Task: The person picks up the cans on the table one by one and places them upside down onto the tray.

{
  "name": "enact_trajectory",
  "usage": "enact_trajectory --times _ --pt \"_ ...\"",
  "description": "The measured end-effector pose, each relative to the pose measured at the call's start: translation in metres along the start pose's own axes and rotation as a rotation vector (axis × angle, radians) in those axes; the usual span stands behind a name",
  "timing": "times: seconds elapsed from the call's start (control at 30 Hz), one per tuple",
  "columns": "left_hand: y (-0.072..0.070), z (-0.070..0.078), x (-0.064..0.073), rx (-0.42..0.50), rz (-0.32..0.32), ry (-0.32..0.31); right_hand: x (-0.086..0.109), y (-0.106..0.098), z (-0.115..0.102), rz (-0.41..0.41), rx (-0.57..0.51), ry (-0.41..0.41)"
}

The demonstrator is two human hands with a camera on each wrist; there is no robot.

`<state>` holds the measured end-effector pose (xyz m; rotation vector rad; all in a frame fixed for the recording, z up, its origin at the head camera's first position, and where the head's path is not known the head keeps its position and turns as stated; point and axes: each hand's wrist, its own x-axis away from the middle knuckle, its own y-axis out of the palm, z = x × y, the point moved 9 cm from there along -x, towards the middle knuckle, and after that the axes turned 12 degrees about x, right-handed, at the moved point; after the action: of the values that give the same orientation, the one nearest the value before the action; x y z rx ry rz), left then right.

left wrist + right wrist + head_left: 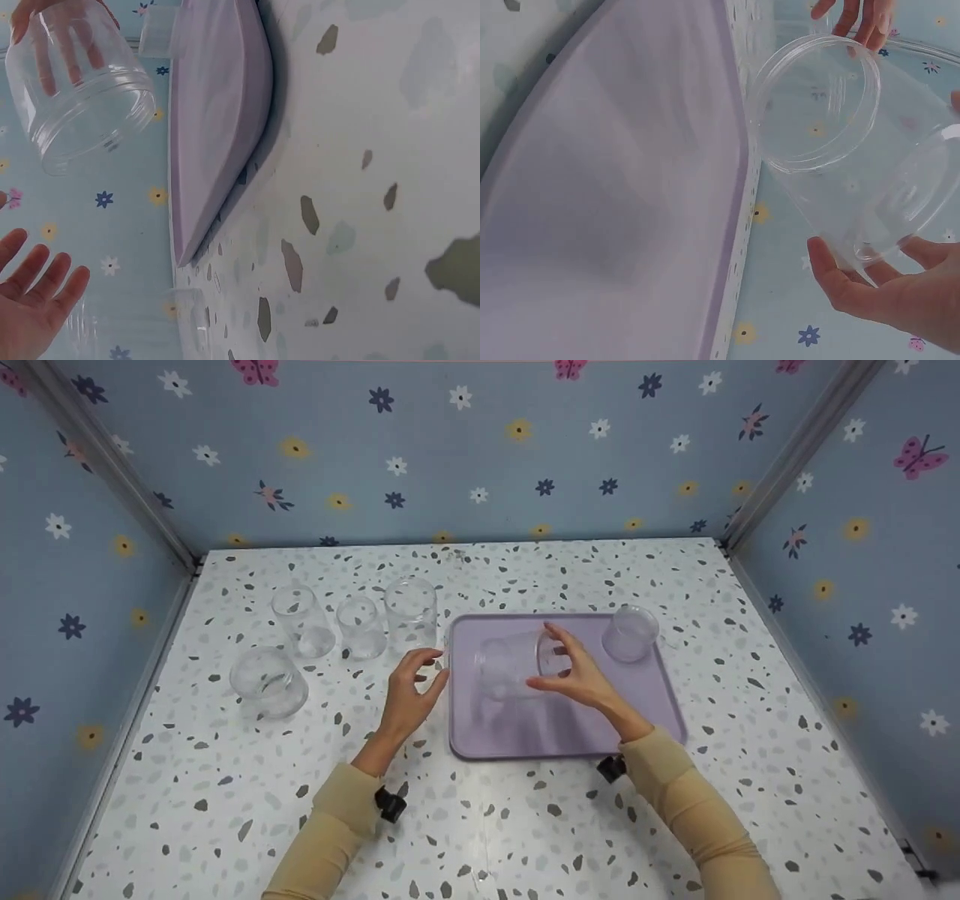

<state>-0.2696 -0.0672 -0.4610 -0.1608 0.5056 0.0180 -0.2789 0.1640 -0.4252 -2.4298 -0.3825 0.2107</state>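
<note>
My right hand point(585, 681) grips a clear jar point(510, 667) round its base, thumb on one side and fingers on the other. The jar lies tilted on its side in the air over the lilac tray point(480, 736), its ridged open mouth point(817, 105) pointing towards my left hand. Just off the tray's left edge, my left hand point(409, 696) has its fingers spread and slightly bent, with nothing in them. The left wrist view shows its fingers point(45, 281) apart from the jar point(82, 97). A smaller clear cup point(630, 636) stands at the tray's back right corner.
Left of the tray, several clear containers stand on the speckled table point(525, 840): a tall one point(302, 622), a small one point(361, 628), a wider one point(411, 604) and a squat one point(270, 682). Flowered walls point(480, 450) enclose the back and sides.
</note>
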Motion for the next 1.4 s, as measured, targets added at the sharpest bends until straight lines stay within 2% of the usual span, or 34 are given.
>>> enact_trajectory --times 0.23,0.4,0.57,0.83,1.13,1.4 --pt "-0.016 -0.002 0.004 -0.122 -0.019 -0.046 -0.018 -0.002 0.033 0.012 0.155 -0.011" --pt "-0.028 -0.005 0.006 -0.21 -0.025 -0.08 -0.025 -0.005 0.034 -0.018 0.225 -0.013" --pt "-0.042 -0.006 0.009 -0.303 -0.018 -0.101 -0.033 -0.004 0.029 -0.085 0.327 -0.037" --pt "-0.06 -0.006 0.012 -0.406 -0.017 -0.133 -0.045 -0.004 0.026 -0.189 0.481 -0.011" --pt "-0.077 -0.006 0.014 -0.498 -0.02 -0.134 -0.055 -0.004 0.026 -0.233 0.564 0.005" --pt "-0.092 -0.009 0.015 -0.557 -0.024 -0.164 -0.066 -0.007 0.033 -0.253 0.611 0.041"
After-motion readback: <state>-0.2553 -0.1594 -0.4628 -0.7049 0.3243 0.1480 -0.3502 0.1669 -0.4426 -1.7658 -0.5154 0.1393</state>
